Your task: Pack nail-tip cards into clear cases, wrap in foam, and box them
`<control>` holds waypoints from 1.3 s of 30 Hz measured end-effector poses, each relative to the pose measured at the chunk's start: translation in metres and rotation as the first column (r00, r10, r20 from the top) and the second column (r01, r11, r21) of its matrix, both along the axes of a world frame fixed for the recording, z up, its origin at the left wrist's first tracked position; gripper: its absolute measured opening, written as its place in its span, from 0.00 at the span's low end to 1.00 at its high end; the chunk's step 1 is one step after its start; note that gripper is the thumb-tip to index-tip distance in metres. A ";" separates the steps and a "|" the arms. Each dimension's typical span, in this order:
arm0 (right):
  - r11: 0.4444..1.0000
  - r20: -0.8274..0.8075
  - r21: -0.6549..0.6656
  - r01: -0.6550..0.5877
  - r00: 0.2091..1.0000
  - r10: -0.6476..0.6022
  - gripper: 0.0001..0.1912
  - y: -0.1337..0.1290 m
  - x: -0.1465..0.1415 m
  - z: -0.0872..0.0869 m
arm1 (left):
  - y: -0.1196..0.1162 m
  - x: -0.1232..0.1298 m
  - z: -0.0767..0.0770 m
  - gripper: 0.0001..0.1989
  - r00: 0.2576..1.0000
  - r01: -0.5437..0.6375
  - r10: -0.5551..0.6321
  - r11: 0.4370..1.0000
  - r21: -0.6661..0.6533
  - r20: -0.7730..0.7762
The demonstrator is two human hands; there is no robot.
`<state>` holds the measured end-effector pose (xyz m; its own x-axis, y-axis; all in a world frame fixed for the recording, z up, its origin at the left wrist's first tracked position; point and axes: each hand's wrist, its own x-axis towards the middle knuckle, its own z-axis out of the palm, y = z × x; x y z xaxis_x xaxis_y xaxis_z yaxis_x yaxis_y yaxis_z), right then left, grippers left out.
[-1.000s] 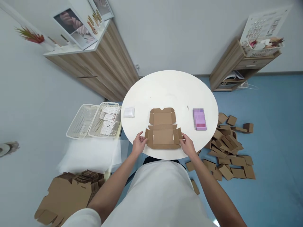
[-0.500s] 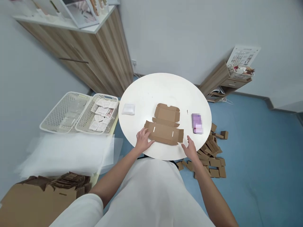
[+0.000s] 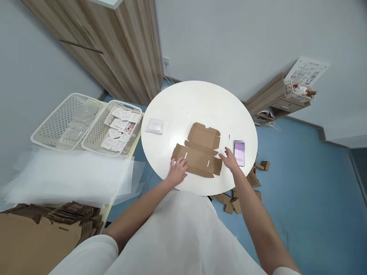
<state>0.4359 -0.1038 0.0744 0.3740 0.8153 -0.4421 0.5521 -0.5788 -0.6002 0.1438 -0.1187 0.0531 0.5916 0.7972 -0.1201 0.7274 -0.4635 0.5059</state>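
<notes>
An unfolded brown cardboard box blank [image 3: 197, 159] lies flat on the round white table [image 3: 197, 99], its smaller panel pointing away from me. My left hand [image 3: 177, 170] rests on the blank's near left part, fingers apart and slightly bent. Just off the blank's right end is my right hand [image 3: 228, 157], open, with thumb and fingers spread and nothing between them. A phone with a purple screen [image 3: 239, 153] lies right of that hand. Toward the table's left edge sits a small white packet [image 3: 155, 126].
Left of the table are two white baskets, one with clear plastic items [image 3: 36, 134], one with white packets [image 3: 83, 142]. Nearer stand white sheets [image 3: 71, 179] and stacked cardboard [image 3: 37, 240]. Small brown boxes [image 3: 265, 165] lie on the floor at right.
The view has shifted slightly. My right hand has moved away from me, up along the blank's right end. My left hand has slid a little right over the blank.
</notes>
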 end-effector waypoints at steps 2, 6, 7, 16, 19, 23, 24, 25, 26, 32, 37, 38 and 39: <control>0.999 -0.079 0.000 0.045 0.996 -0.045 0.37 0.018 0.000 -0.006 | 0.001 0.005 0.001 0.19 1.000 -0.011 0.011 1.000 -0.026 -0.016; 0.990 -0.164 0.010 0.143 0.977 -0.139 0.33 0.044 0.002 -0.027 | 0.004 0.014 0.002 0.27 0.996 -0.043 0.040 0.999 -0.030 -0.076; 0.987 -0.175 0.012 0.161 0.972 -0.156 0.31 0.049 0.002 -0.033 | 0.005 0.016 0.002 0.29 0.994 -0.049 0.047 0.998 -0.026 -0.098; 0.998 -0.211 0.037 0.048 0.977 -0.039 0.19 0.044 0.002 -0.044 | 0.024 0.023 0.007 0.43 0.979 -0.014 0.012 1.000 -0.009 -0.203; 0.996 -0.163 0.038 -0.077 0.983 0.082 0.17 0.029 -0.006 -0.033 | 0.029 0.022 0.012 0.47 0.974 0.027 -0.026 1.000 -0.002 -0.224; 0.985 -0.086 0.004 -0.174 0.981 0.174 0.17 0.002 -0.023 -0.027 | 0.027 0.017 0.012 0.52 0.959 0.125 -0.129 0.992 -0.031 -0.251; 0.983 -0.059 -0.006 -0.184 0.981 0.183 0.18 -0.005 -0.028 -0.026 | 0.025 0.014 0.010 0.52 0.958 0.148 -0.151 0.989 -0.030 -0.244; 0.982 -0.022 -0.010 -0.189 0.982 0.189 0.19 -0.012 -0.032 -0.025 | 0.023 0.012 0.009 0.52 0.958 0.165 -0.167 0.986 -0.027 -0.232; 0.982 0.034 -0.002 -0.190 0.981 0.190 0.20 -0.019 -0.037 -0.024 | 0.021 0.010 0.008 0.51 0.960 0.174 -0.175 0.984 -0.023 -0.220; 0.870 0.410 0.110 -0.481 0.819 0.401 0.48 -0.056 -0.065 -0.016 | 0.017 0.003 0.007 0.48 0.960 0.187 -0.185 0.982 -0.008 -0.209; 0.718 0.449 -0.020 -0.696 0.635 0.628 0.56 -0.070 -0.089 -0.024 | 0.017 0.006 0.011 0.45 0.952 0.218 -0.202 0.975 0.046 -0.232; 0.724 0.460 -0.030 -0.689 0.634 0.622 0.55 -0.070 -0.092 -0.027 | 0.015 0.005 0.011 0.45 0.954 0.213 -0.195 0.976 0.056 -0.230; 0.735 0.468 -0.032 -0.677 0.639 0.610 0.54 -0.071 -0.095 -0.029 | 0.013 0.003 0.011 0.44 0.958 0.198 -0.179 0.978 0.066 -0.223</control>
